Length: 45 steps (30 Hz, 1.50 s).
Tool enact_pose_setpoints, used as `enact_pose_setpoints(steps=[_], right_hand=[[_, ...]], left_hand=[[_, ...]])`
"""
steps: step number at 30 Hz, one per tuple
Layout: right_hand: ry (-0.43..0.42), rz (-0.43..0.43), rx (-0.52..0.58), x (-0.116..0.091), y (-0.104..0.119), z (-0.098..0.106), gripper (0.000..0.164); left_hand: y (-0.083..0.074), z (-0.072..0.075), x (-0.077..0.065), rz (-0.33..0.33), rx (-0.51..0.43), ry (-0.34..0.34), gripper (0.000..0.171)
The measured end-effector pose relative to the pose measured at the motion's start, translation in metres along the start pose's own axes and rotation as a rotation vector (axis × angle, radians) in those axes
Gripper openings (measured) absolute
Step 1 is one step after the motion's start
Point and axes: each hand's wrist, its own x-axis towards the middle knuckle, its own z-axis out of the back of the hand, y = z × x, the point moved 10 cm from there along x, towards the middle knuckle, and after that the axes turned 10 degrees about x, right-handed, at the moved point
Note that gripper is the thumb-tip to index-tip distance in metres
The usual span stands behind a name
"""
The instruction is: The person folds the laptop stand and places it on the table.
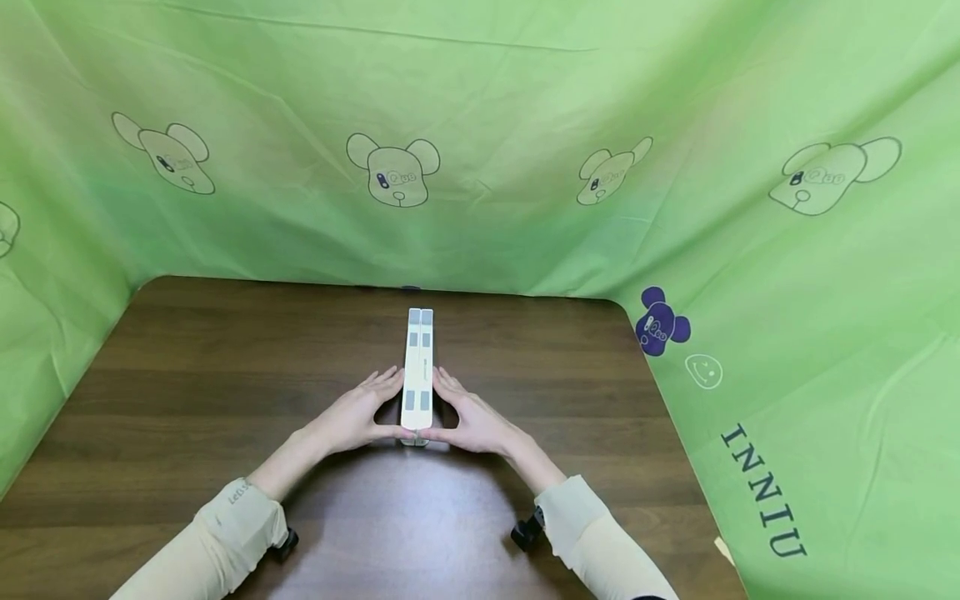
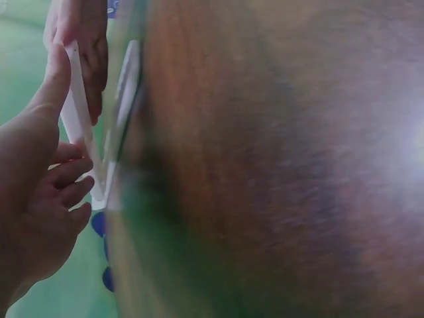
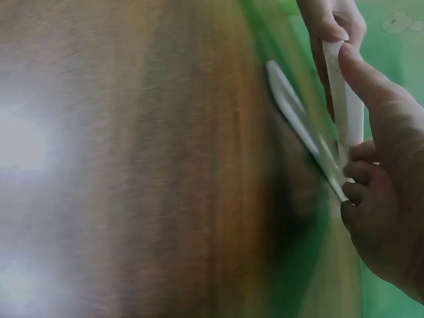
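Note:
A folding laptop stand (image 1: 417,367), white with grey pads, stands on the table, its long narrow top pointing away from me. From the side, in the left wrist view, its upper bar (image 2: 78,112) and lower bar (image 2: 124,93) spread in a V, joined at the far end. My left hand (image 1: 362,414) holds the upper bar along its left side, thumb at the near end and fingers farther along. On the opposite side my right hand (image 1: 474,419) holds the same bar in mirrored fashion. Both thumb tips meet close together at the near end.
The brown wooden table (image 1: 225,375) extends around the stand. Green cloth (image 1: 495,100) printed with bear heads hangs behind and at both sides. A small pale piece (image 1: 724,550) lies at the right table edge. Light glares on the near tabletop.

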Motion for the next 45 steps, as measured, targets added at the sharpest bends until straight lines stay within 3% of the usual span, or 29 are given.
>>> enact_pose_setpoints(steps=[4, 15, 35, 45], right_hand=[[-0.004, 0.024, -0.015, -0.002, -0.002, -0.005, 0.107], [0.026, 0.018, -0.143, -0.005, -0.004, -0.017, 0.107], [0.016, 0.057, -0.233, -0.004, 0.0, -0.024, 0.106], [0.016, 0.071, -0.223, -0.002, 0.002, -0.028, 0.105]], left_hand=[[-0.016, 0.008, -0.005, -0.007, 0.048, 0.002, 0.106], [-0.018, -0.004, -0.01, -0.004, 0.173, 0.004, 0.109], [-0.02, -0.003, -0.011, -0.016, 0.223, -0.007, 0.105], [-0.012, -0.01, -0.014, 0.032, 0.152, 0.049, 0.102]])
